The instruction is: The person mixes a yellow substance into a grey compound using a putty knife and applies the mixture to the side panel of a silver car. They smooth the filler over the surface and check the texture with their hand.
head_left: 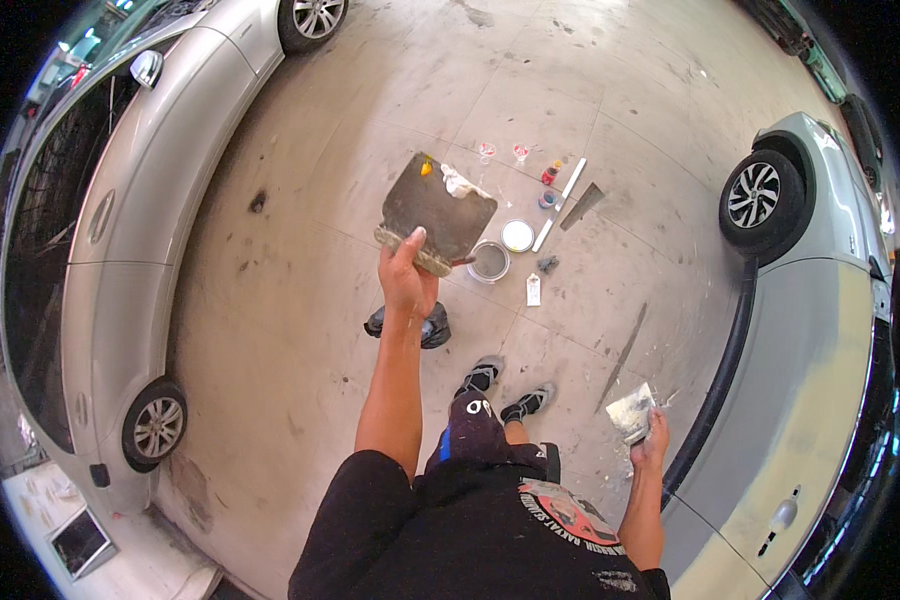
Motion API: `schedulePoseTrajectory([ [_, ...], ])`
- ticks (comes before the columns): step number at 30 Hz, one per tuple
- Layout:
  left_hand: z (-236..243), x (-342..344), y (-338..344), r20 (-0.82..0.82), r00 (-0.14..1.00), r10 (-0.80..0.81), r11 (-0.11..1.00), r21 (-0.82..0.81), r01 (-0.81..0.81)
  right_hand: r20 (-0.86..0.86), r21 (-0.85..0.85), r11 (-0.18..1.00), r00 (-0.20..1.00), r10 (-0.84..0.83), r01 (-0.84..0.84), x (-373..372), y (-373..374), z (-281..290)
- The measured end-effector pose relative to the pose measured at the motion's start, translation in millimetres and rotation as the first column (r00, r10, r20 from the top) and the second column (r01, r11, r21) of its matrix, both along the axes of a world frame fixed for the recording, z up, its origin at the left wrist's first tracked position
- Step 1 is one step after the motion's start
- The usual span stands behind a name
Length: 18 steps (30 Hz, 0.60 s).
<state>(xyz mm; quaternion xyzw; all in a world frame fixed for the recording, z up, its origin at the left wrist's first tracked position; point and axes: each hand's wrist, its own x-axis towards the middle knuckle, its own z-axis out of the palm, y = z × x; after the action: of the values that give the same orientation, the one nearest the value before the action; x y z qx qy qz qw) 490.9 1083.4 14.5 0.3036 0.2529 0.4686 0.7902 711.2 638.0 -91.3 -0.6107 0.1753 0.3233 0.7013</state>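
Raised in front of me, my left hand (408, 282) grips the near edge of a dark, worn mixing board (435, 210). A white dollop of putty (460, 182) sits at the board's far right corner, with a small yellow blob (427, 167) to its left. Low on the right, my right hand (652, 440) is closed round a flat putty spreader (630, 410) smeared with cream-coloured putty. The spreader is apart from the grey car door (795, 400), which has pale filler patches on it.
On the floor ahead stand an open tin (489, 262), a white round lid or tin (517, 235) and small bottles (549, 175). Beside them lie a white strip (560, 205) and a dark blade-like piece (580, 206). A silver car (170, 160) stands left; a black bag (435, 328) lies near my feet.
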Motion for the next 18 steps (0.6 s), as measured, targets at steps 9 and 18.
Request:
schedulePoseTrajectory([
  [9, -20.3, 7.4, -60.1, 0.050, 0.988, -0.147, 0.972, -0.176, 0.153, 0.191, 0.238, 0.970, 0.982, -0.006, -0.040, -30.5, 91.2, 115.1],
  [18, 49.0, 74.1, -119.4, 0.247, 0.816, -0.523, 0.834, -0.047, 0.549, 0.386, 0.416, 0.909, 0.909, -0.156, -0.020, -65.4, 138.3, 219.3],
])
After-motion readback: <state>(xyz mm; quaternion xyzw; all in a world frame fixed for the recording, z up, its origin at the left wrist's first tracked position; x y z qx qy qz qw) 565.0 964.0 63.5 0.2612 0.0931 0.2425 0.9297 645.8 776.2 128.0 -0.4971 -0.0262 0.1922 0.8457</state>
